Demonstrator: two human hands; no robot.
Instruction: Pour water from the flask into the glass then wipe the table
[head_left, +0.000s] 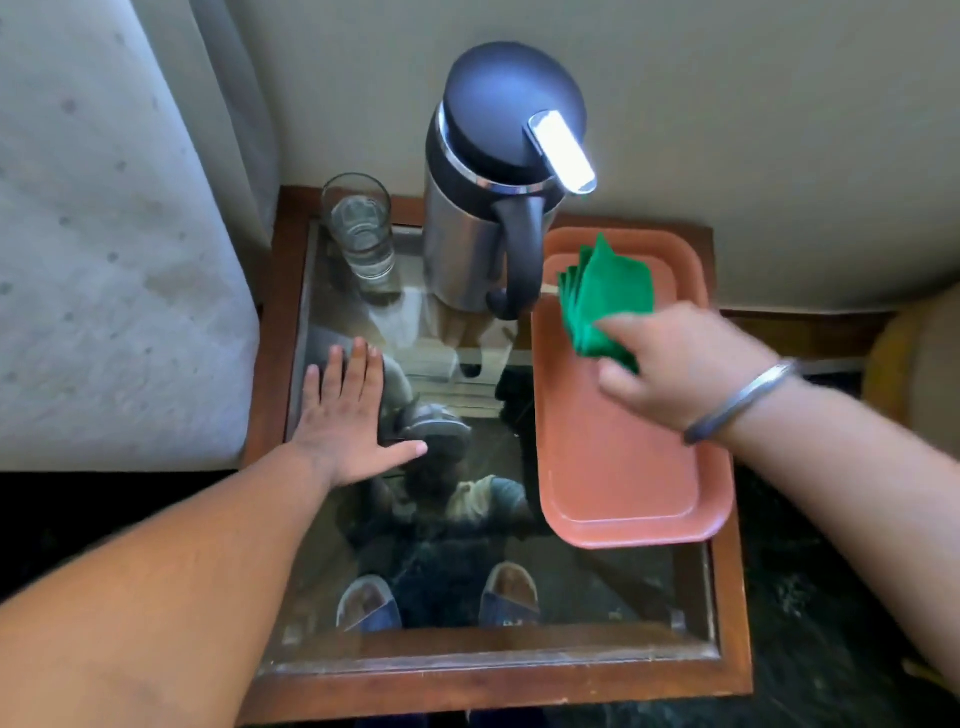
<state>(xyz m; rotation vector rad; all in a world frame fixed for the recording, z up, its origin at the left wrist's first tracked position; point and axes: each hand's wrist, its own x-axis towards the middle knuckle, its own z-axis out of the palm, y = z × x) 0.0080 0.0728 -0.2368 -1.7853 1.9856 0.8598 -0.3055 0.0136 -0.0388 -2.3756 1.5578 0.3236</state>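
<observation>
A steel flask (462, 244) with a black lid and handle stands upright at the back of the glass-topped table (467, 660). Left of it stands a clear glass (361, 234) holding water. My right hand (675, 364) grips a folded green cloth (605, 296) above the far end of an orange tray (623, 493). My left hand (345, 415) lies flat on the glass top with fingers spread, holding nothing.
The table has a dark wooden frame and a reflective glass top. A white mattress (104, 260) borders it on the left and a pale wall runs behind. My feet show through the glass near the front edge.
</observation>
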